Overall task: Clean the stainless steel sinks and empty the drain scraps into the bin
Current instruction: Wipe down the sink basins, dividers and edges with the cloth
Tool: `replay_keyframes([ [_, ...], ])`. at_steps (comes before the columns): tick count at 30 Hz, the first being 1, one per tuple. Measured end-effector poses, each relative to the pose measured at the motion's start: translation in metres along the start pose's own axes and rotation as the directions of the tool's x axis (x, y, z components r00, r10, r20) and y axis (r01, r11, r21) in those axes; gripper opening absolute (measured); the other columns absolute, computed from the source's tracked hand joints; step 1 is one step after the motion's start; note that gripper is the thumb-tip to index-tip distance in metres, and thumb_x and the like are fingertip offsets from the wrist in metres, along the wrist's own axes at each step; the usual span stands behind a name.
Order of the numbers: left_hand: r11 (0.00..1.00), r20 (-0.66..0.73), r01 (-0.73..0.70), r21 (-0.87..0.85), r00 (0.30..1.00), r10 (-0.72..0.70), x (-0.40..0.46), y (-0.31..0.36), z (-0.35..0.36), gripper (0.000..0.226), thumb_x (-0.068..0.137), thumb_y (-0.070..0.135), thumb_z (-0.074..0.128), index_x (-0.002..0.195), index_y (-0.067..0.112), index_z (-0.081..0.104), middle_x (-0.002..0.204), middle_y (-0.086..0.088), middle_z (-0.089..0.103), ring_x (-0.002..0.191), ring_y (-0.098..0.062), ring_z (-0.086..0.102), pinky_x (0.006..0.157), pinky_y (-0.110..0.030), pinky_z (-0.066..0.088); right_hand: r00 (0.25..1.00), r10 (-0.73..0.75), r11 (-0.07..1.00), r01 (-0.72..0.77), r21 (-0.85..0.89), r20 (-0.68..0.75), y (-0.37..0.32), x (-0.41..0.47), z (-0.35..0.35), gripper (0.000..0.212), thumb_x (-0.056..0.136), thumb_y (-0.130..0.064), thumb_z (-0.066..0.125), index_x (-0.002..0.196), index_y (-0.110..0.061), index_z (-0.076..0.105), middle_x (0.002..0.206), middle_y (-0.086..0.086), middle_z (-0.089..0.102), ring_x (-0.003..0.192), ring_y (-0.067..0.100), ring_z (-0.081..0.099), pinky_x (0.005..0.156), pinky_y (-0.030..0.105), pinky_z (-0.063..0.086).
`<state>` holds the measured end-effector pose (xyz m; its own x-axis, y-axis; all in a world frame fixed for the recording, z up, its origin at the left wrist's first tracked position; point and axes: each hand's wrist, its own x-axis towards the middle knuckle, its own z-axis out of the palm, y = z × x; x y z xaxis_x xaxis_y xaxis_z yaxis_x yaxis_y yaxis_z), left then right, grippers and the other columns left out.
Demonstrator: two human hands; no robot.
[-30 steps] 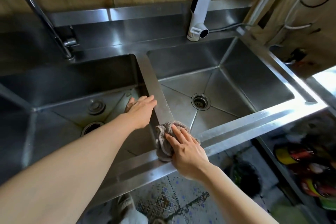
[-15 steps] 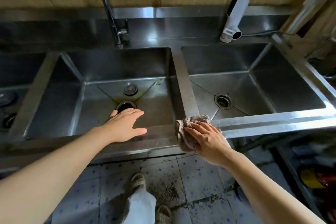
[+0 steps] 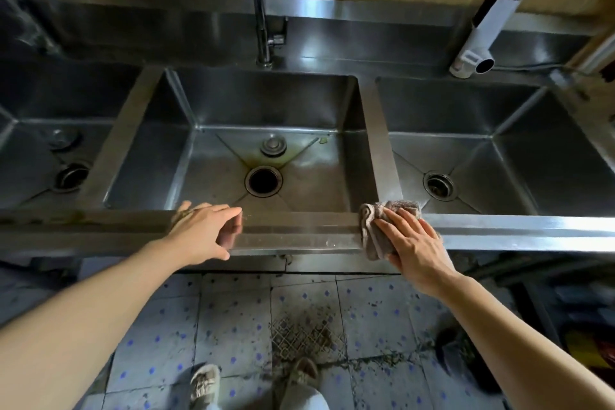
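1. Head view, looking down: a crumpled grey-brown cleaning cloth (image 3: 382,226) is pressed onto the front stainless steel rim (image 3: 299,233) by the right hand (image 3: 412,243), at the spot where the divider between the middle and right basins meets that rim.
2. Right-hand fingers are laid out nearly straight over the cloth, flat pressure rather than a clenched grasp; the cloth is draped over the rim's edge.
3. The left hand (image 3: 203,233) is seen at the same rim in front of the middle stainless steel sink (image 3: 266,116), fingers loosely extended with nothing held; whether the rim is actually touched cannot be told.
4. The middle sink's round open drain hole (image 3: 263,181) is exposed, with a round metal drain plug (image 3: 273,146) lying just behind it and yellowish staining around both.
5. A strainer is seated in the right stainless steel sink (image 3: 466,116), at its round drain (image 3: 439,185); whether scraps are held there cannot be told.
6. Judged step: the rim is being wiped. It would be done well with firm, even pressure, long overlapping strokes along the rim, and the cloth kept folded over the front edge so both faces are cleaned.
7. The stained basin floor and the drains look yet to be dealt with.
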<state>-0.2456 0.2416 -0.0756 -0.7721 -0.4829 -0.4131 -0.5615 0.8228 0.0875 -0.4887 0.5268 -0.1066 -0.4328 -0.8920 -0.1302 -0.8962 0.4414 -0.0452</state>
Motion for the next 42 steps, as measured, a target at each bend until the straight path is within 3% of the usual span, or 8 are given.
replay_keyframes([
  [5,0.998,-0.077,-0.045,-0.046,0.996,0.042,0.003,-0.004,0.002,0.064,0.067,0.041,0.08,0.124,0.029,0.052,0.126,0.015,0.056,0.115,-0.013,0.047,0.095,-0.035,0.027,0.997,-0.037,0.999,0.039,0.036,-0.064,-0.083,0.028,0.005,0.066,0.063,-0.023,0.082,0.124,-0.022,0.058,0.132,0.004,0.058,0.119,0.034,0.056,0.094,0.048,0.047],
  [8,0.998,-0.058,-0.047,-0.042,0.997,0.045,0.004,-0.007,0.003,0.077,0.069,0.042,0.079,0.135,0.026,0.044,0.134,0.008,0.053,0.122,-0.017,0.045,0.103,-0.038,0.026,0.998,-0.054,0.995,0.057,0.08,-0.033,-0.145,0.051,0.002,0.072,0.055,-0.02,0.082,0.123,-0.022,0.058,0.131,0.006,0.057,0.12,0.037,0.053,0.094,0.051,0.047],
  [12,0.994,0.003,-0.045,-0.096,0.999,0.046,-0.002,-0.034,0.001,0.11,0.07,0.039,0.08,0.152,0.02,0.01,0.153,-0.003,0.03,0.142,-0.021,0.025,0.118,-0.048,0.009,0.996,-0.084,0.99,0.084,0.112,-0.007,-0.21,0.074,0.0,0.067,0.076,-0.018,0.065,0.14,-0.021,0.043,0.15,0.009,0.036,0.138,0.04,0.028,0.11,0.053,0.027],
  [17,0.999,0.047,0.047,-0.003,0.998,-0.047,-0.018,-0.112,-0.003,0.111,0.067,0.045,0.081,0.151,0.019,0.013,0.159,0.002,0.014,0.146,-0.017,0.01,0.117,-0.052,0.004,0.994,-0.104,0.988,0.1,0.115,0.023,-0.263,0.092,0.0,0.067,0.087,-0.019,0.054,0.148,-0.022,0.027,0.158,0.009,0.016,0.144,0.038,0.009,0.116,0.05,0.012],
  [23,0.998,0.044,0.061,0.02,0.997,-0.062,-0.022,-0.145,0.006,0.097,0.069,0.046,0.079,0.147,0.026,0.025,0.149,0.003,0.038,0.139,-0.018,0.031,0.117,-0.049,0.005,0.991,-0.131,0.981,0.134,0.143,-0.033,-0.228,0.084,0.003,0.064,0.089,-0.025,0.058,0.146,-0.03,0.032,0.157,0.0,0.024,0.145,0.025,0.017,0.118,0.043,0.014],
  [31,0.999,0.004,0.049,0.015,0.999,-0.049,-0.019,-0.148,0.011,0.088,0.067,0.047,0.079,0.141,0.03,0.034,0.141,0.006,0.047,0.132,-0.018,0.039,0.115,-0.046,0.012,0.986,0.168,0.986,-0.168,-0.003,0.012,-0.105,0.026,-0.002,0.067,0.08,-0.027,0.071,0.141,-0.022,0.044,0.146,0.013,0.042,0.134,0.037,0.038,0.105,0.054,0.037],
  [37,0.999,-0.016,0.001,-0.047,1.0,-0.001,-0.019,-0.147,0.011,0.074,0.067,0.041,0.079,0.13,0.028,0.043,0.132,0.005,0.052,0.125,-0.018,0.043,0.114,-0.048,0.013,0.993,0.108,0.994,-0.108,0.01,-0.041,-0.161,0.048,0.002,0.067,0.073,-0.019,0.078,0.134,-0.017,0.052,0.137,0.013,0.053,0.125,0.041,0.049,0.098,0.057,0.041],
  [42,0.997,-0.048,-0.02,-0.08,0.999,0.016,-0.037,-0.181,0.014,0.113,0.067,0.044,0.081,0.152,0.026,0.007,0.159,0.004,0.01,0.147,-0.016,0.006,0.117,-0.053,0.0,0.999,0.046,0.998,-0.046,0.035,-0.01,-0.26,0.084,0.009,0.072,0.076,-0.017,0.07,0.141,-0.026,0.041,0.148,0.006,0.041,0.136,0.038,0.036,0.109,0.053,0.031],
])
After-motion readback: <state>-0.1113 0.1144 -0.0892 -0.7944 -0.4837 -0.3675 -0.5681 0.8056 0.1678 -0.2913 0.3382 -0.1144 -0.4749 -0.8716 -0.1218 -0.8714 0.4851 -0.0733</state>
